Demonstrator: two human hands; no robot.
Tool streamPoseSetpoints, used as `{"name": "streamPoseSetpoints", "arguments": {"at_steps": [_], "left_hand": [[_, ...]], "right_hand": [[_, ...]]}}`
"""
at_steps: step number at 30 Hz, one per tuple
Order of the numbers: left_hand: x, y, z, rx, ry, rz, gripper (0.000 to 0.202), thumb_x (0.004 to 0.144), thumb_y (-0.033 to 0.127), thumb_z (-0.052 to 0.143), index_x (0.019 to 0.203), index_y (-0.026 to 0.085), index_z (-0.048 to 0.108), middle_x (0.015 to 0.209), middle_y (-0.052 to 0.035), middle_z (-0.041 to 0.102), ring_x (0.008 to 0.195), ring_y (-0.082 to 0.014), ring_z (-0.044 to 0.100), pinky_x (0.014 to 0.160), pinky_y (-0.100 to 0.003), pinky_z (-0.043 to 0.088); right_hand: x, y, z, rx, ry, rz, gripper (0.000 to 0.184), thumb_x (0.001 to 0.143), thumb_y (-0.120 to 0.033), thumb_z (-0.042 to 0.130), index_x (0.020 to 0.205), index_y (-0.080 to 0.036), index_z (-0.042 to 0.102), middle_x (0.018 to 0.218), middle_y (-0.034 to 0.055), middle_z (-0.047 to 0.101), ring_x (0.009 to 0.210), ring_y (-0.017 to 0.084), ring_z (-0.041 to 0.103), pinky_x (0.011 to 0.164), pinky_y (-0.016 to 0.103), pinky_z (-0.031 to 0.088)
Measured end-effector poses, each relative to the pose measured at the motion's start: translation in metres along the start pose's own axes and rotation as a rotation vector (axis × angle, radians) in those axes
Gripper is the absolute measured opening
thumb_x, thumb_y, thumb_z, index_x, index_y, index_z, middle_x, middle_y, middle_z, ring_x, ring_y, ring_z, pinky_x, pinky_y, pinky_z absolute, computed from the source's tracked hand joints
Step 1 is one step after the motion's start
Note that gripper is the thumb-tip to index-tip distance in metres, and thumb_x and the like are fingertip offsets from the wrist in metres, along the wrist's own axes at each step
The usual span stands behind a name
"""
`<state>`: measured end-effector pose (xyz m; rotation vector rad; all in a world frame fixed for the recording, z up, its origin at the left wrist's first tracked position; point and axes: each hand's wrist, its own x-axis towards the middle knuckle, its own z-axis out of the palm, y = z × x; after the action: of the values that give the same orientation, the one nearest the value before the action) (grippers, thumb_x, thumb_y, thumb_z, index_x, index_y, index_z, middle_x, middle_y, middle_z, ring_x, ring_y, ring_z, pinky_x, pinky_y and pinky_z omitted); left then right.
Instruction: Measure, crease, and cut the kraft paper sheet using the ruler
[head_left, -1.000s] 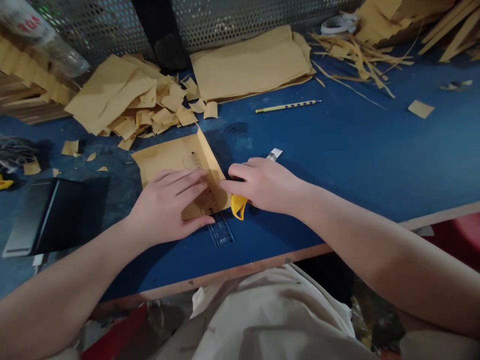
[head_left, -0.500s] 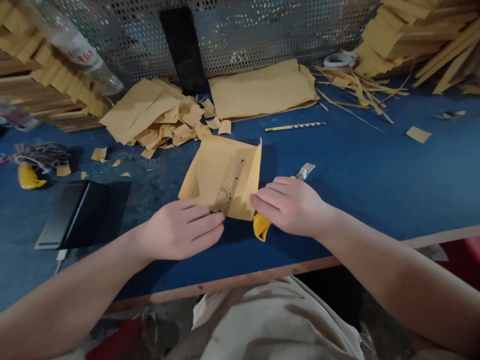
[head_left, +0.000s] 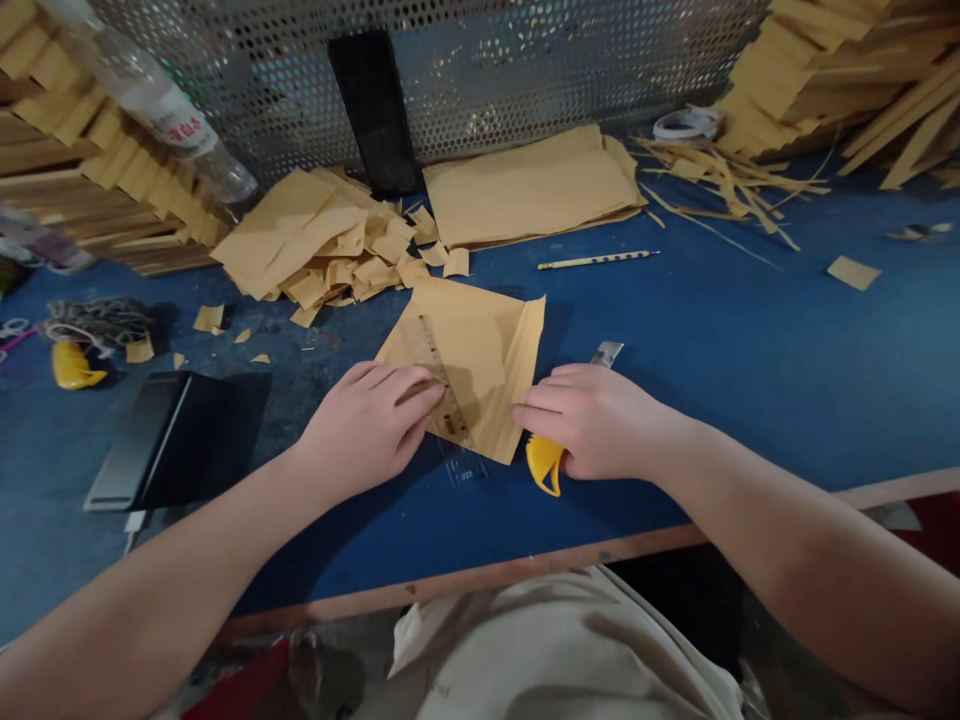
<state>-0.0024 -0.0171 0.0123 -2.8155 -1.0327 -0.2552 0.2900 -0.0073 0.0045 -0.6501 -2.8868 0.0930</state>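
A sheet of brown kraft paper [head_left: 480, 335] with a creased, raised right edge lies on the blue table in front of me. Across its left part slants a clear plastic ruler [head_left: 452, 415], whose near end sticks out past the paper's lower edge. My left hand [head_left: 375, 415] has its fingers together on the ruler's left side; the thumb is partly hidden. In my right hand [head_left: 600, 420] is a utility knife [head_left: 544, 462] with a yellow handle, its metal blade end pointing away from me. The right fingertips are at the paper's right edge.
Paper scraps [head_left: 367, 255] and a stack of kraft sheets [head_left: 532, 190] lie behind, near a leaning phone [head_left: 375, 115] and a pencil [head_left: 598, 260]. A black device [head_left: 154, 440] with a cable stands left. A bottle [head_left: 176, 120] leans against paper bundles; thin strips [head_left: 720, 180] lie right.
The ruler has swung from leaning right to leaning left, and its near end now sticks out toward me. My left hand has moved up along it. The paper has turned slightly.
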Motion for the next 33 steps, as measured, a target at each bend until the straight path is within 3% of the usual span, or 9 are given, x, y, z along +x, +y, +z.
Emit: {"name": "streamPoseSetpoints", "arguments": {"at_steps": [11,15,20,24,27,33], "left_hand": [[0.0,0.003,-0.006,0.299,0.012,-0.165,0.023,0.092,0.032,0.055,0.085,0.015,0.069,0.088,-0.012,0.07,0.088,-0.0313,0.069,0.081,-0.046,0.053],[0.0,0.005,-0.01,0.376,-0.016,-0.15,0.025,0.093,0.029,0.054,0.075,0.017,0.066,0.076,-0.009,0.066,0.079,-0.0288,0.068,0.076,-0.044,0.052],[-0.002,0.003,-0.01,0.399,0.007,-0.15,0.023,0.092,0.023,0.054,0.075,0.015,0.068,0.085,-0.0119,0.07,0.084,-0.0283,0.07,0.081,-0.042,0.054],[-0.003,0.001,-0.008,0.414,0.025,-0.147,0.028,0.093,0.02,0.054,0.067,0.017,0.064,0.071,-0.0072,0.067,0.072,-0.0253,0.068,0.079,-0.041,0.055],[-0.001,0.004,-0.006,0.316,0.047,-0.07,0.026,0.094,0.017,0.054,0.07,0.017,0.064,0.078,-0.0068,0.071,0.075,-0.024,0.07,0.076,-0.039,0.055],[0.002,0.023,0.0,0.004,0.088,0.189,0.019,0.099,0.012,0.053,0.1,0.014,0.072,0.111,-0.0086,0.077,0.097,-0.0224,0.073,0.086,-0.036,0.056]], "right_hand": [[-0.001,0.002,-0.003,0.003,-0.068,0.062,0.026,0.067,-0.008,0.058,0.091,-0.015,0.069,0.082,0.0048,0.068,0.07,0.019,0.056,0.073,0.035,0.038],[0.0,0.002,-0.003,0.012,-0.076,0.075,0.027,0.069,-0.009,0.059,0.093,-0.015,0.069,0.085,0.0059,0.069,0.072,0.02,0.058,0.073,0.035,0.038],[0.0,0.002,-0.003,0.011,-0.102,0.096,0.024,0.07,-0.01,0.06,0.092,-0.016,0.069,0.084,0.0055,0.069,0.072,0.02,0.058,0.074,0.035,0.039],[0.0,0.002,-0.003,0.014,-0.103,0.103,0.024,0.07,-0.009,0.06,0.091,-0.016,0.069,0.085,0.0053,0.069,0.072,0.02,0.058,0.073,0.035,0.039],[0.0,0.002,-0.003,0.02,-0.074,0.094,0.026,0.07,-0.01,0.06,0.094,-0.015,0.07,0.085,0.0053,0.069,0.072,0.02,0.058,0.072,0.035,0.039],[-0.005,0.003,-0.005,-0.009,0.023,0.071,0.024,0.076,-0.01,0.06,0.098,-0.013,0.069,0.085,0.0057,0.067,0.07,0.018,0.055,0.07,0.035,0.037]]}}
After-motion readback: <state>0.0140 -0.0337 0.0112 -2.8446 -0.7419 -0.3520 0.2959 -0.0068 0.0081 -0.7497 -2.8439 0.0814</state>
